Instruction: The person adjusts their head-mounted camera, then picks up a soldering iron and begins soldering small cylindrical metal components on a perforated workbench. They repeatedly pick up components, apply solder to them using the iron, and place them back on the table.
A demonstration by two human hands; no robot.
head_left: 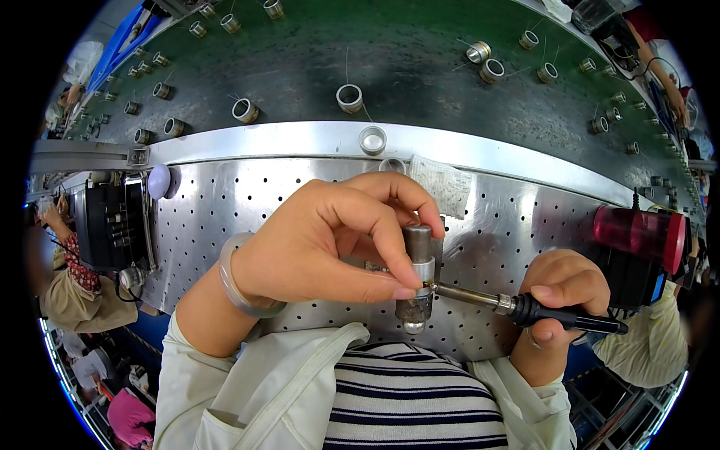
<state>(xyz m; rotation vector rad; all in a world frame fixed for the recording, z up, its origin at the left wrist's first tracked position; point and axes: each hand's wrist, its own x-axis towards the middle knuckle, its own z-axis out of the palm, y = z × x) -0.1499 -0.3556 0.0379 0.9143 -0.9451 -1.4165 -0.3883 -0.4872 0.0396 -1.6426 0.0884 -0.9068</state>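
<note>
In front of my chest stands a metal post [418,244] with a bright metal ring [424,271] around its middle. My left hand [337,240] comes in from the left, thumb and index finger pinched together at the ring's side. Whatever lies between those fingertips is hidden or too small to name. My right hand [566,289] is closed around the black handle of a soldering iron [480,298]. The iron's tip points left and meets the ring area right beside my left fingertips. The post's rounded lower end shows below the ring.
Under my hands is a perforated metal worktop [232,196]. Beyond its metal edge [292,140] runs a green belt [420,67] with several wired metal rings. A small round metal cup [372,140] sits on the edge. A red cylinder [637,236] stands right, a lavender knob [159,181] left.
</note>
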